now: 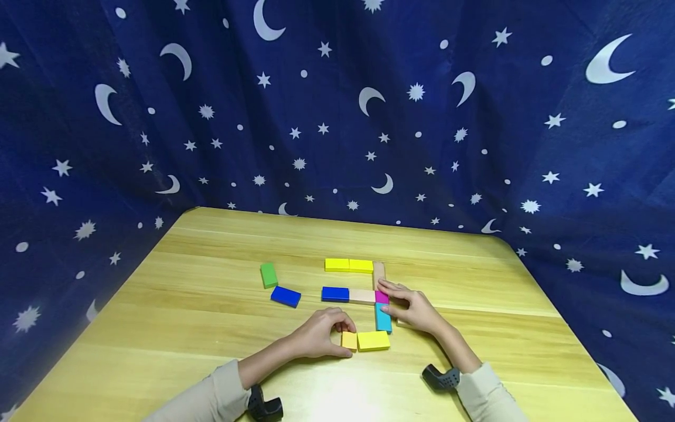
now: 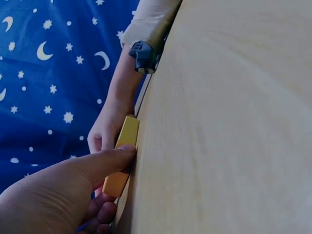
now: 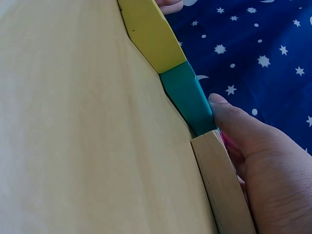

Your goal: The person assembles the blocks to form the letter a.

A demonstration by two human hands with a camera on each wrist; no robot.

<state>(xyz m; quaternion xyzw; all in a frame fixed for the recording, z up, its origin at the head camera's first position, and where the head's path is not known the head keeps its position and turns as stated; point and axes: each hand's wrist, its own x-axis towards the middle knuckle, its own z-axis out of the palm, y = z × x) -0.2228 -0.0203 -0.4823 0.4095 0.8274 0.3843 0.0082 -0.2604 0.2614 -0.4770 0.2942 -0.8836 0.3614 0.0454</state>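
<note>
My left hand (image 1: 319,334) pinches a small orange block (image 1: 349,341) between thumb and fingers, at the left end of a yellow block (image 1: 373,341). In the left wrist view, the orange block (image 2: 116,183) lines up with the yellow one behind it. The right hand (image 1: 416,309) rests along a column of blocks. Its fingertips touch a plain wooden block (image 1: 378,272), and its thumb lies by the joint of the magenta block (image 1: 382,298) and the teal block (image 1: 383,319). Another wooden block (image 3: 222,183) shows beside the right thumb in the right wrist view.
Two yellow blocks (image 1: 348,265) form a row leftward from the column's top. A blue block (image 1: 335,294) and a wooden block (image 1: 361,296) make a middle row. Further left lie a green block (image 1: 269,275) and another blue block (image 1: 286,296). A starry curtain (image 1: 337,117) backs the table.
</note>
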